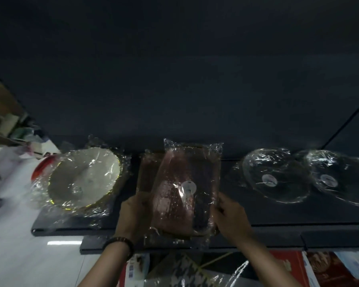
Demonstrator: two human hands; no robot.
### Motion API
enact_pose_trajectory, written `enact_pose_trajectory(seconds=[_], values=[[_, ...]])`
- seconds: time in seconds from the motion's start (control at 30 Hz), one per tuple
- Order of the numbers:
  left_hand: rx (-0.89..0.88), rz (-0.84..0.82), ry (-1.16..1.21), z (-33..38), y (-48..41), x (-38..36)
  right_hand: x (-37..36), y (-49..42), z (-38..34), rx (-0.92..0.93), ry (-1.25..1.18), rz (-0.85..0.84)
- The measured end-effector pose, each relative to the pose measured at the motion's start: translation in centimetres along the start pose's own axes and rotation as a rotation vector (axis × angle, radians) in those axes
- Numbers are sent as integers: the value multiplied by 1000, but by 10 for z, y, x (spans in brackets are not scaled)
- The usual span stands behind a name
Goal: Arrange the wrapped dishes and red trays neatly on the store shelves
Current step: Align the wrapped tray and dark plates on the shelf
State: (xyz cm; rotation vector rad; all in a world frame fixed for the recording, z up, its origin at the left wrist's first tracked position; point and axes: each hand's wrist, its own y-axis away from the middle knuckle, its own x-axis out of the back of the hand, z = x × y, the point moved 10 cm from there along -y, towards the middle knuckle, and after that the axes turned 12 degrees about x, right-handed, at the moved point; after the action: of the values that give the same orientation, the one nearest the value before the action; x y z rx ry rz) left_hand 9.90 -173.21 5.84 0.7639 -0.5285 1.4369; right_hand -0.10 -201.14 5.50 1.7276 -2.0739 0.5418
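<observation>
Head view, one store shelf (278,216), dark, seen from above and in front; picture dim and a little blurred.

Item 1: red tray (184,189), rectangular, in clear wrap, round white sticker (188,186) on its top face. Position: middle of the shelf, turned slightly askew, near end jutting past the shelf's front edge. Whether it rests on the shelf or is lifted cannot be told.

Item 2: second tray (147,172), same wrap, lying under and to the left of item 1, partly covered by it.

Item 3: white dish (85,179), round, yellow-edged, wrapped, at the shelf's left end, just beside the trays.

Items 4 and 5: glass dish (276,175) and far glass dish (336,177), both clear, wrapped, each with a white sticker, side by side on the right half of the shelf, apart from the trays.

Left hand (131,214): at the red tray's left edge, grip closed on that edge, fingers partly hidden by the wrap. Dark bracelet (120,242) on the wrist.

Right hand (230,216): at the red tray's right edge, grip closed on it, thumb on top of the wrap.

Other: lower shelf (95,245) below the front edge; printed boxes (288,266) beneath; pale floor (8,245) at left; red round object (42,168) behind the white dish, kind unclear.
</observation>
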Motion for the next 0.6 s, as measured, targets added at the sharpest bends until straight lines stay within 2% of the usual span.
enact_pose_trajectory(seconds=[0.1,0.27,0.47,0.6], values=[[55,70,1,-32,-8,17,-34,-16,-4,25,29,-70],[191,65,29,-61,-18,24,-73,-45,3,-4,117,-84],[228,49,43,-64,-34,22,-84,-69,6,-56,198,-100],[202,39,-63,-63,-41,13,-86,-72,13,-82,240,-89]])
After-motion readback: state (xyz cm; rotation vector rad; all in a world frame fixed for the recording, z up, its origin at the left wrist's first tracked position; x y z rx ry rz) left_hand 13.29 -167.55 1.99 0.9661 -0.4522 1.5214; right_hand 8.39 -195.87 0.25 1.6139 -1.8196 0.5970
